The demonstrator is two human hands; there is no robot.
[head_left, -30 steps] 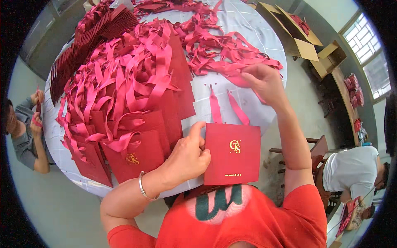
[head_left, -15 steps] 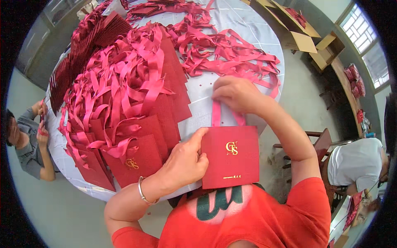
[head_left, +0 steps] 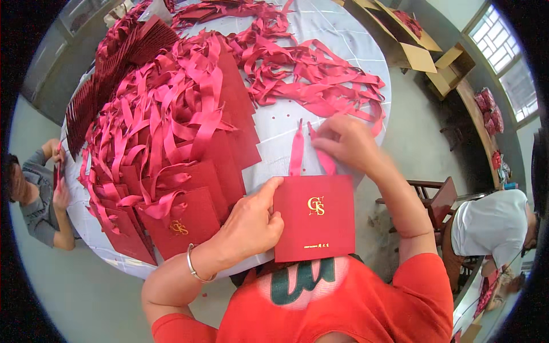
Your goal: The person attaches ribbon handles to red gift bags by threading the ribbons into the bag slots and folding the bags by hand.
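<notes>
far to the left of the red bag (head_left: 314,231), a person in grey (head_left: 40,208) has both hands raised. nearer its left side, more bags (head_left: 197,208) stand in overlapping rows, their pink handles (head_left: 154,108) heaped together, probably packed this way to save room. at the bag's left edge, the left hand (head_left: 254,223) has thumb and forefinger clamped on it, likely to keep it steady; its other fingers are partly hidden.

the bag faces up, just in front of the red shirt (head_left: 246,308). beyond its top edge, the left ribbon (head_left: 297,151) lies free, while the right ribbon (head_left: 326,164) runs under the right hand (head_left: 349,140). those fingers are bent close together; i cannot tell whether they pinch the ribbon. loose ribbons (head_left: 320,106) lie beyond the bag, presumably for easy reach. well to its right, a person in white (head_left: 494,226) bends forward.

as for writing, one bag left of it shows a gold mark; the red bag bears large interlaced gold letters and, lower down, a small gold line of print.
</notes>
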